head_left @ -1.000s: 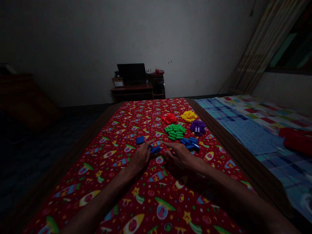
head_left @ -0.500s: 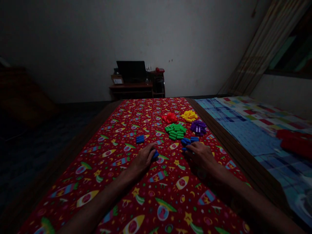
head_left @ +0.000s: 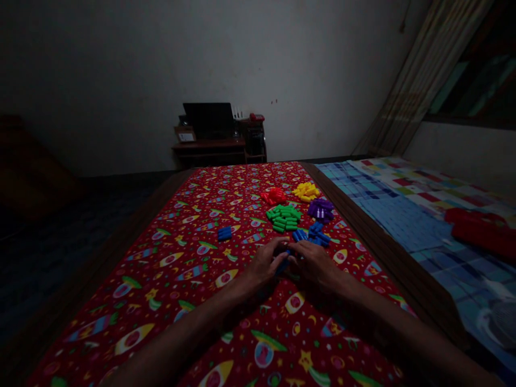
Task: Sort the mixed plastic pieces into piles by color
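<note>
My left hand [head_left: 266,262] is closed around small blue plastic cylinders [head_left: 282,264] low over the patterned red cloth. Right up against it, my right hand [head_left: 316,263] has its fingers pinched at the same blue pieces; how many pieces lie between the hands is hidden. Just beyond my right hand is a loose pile of blue cylinders [head_left: 318,234]. A neat little row of blue cylinders [head_left: 224,233] lies apart on the left. Farther back are piles of green cylinders [head_left: 284,217], purple cylinders [head_left: 321,209], red pieces [head_left: 273,195] and yellow cylinders [head_left: 305,191].
The red cloth [head_left: 161,290] covers a long surface with a brown border [head_left: 387,258]. To the right is a bed-like area with a checked blue sheet [head_left: 403,231] and a red item [head_left: 481,231]. A desk with a dark monitor [head_left: 208,119] stands by the far wall.
My left hand has moved right with its blue pieces, and my right hand has come left to meet it. The blue pile by my right hand is now uncovered. The view has shifted slightly.
</note>
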Motion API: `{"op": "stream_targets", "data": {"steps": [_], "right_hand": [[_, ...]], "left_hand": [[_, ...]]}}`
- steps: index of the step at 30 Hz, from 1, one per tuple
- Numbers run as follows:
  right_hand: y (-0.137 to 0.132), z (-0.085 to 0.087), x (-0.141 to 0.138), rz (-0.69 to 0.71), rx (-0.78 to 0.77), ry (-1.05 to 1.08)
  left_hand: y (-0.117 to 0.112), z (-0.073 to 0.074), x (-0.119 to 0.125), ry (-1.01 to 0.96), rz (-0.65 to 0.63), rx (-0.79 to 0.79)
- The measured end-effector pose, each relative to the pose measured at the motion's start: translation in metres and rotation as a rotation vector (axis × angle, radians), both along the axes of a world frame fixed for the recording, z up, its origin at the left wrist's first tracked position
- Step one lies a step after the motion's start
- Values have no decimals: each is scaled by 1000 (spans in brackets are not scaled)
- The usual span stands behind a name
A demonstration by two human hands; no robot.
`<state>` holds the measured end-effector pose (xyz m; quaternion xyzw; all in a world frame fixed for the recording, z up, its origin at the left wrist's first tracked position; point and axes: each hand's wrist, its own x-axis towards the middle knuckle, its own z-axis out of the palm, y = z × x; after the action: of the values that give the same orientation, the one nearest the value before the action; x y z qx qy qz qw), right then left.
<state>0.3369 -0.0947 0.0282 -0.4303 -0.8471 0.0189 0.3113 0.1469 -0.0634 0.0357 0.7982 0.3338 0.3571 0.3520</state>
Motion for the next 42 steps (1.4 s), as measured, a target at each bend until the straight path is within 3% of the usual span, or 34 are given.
{"op": "stream_targets", "data": {"steps": [3,7,13,15,19,25,29,33,37,42], "right_hand": [[5,2,8,-19,-16,119],[13,15,30,-163,-106,261],[23,21,56,-312,-141,222],[26,17,60,-366,-59,202],[30,10,70,-405,93,195],[35,4,89,-456,23,191],[40,-12,80,-375,-49,217],[34,-20,70,-335,-54,223],[30,-8,71,-370,-63,180],[43,7,71,-415,-9,156]], "left_hand": [[-3,-3,-3,32,-8,-61],[-4,-5,-5,116,18,-99],[12,-5,20,137,54,-207],[21,-8,28,152,27,-166],[31,-16,26,123,-9,107],[6,-21,15,195,-72,346],[-9,-28,30,276,-33,354],[3,-36,39,222,-30,331],[16,-36,36,168,-58,275],[11,-30,38,209,-25,267]]}}
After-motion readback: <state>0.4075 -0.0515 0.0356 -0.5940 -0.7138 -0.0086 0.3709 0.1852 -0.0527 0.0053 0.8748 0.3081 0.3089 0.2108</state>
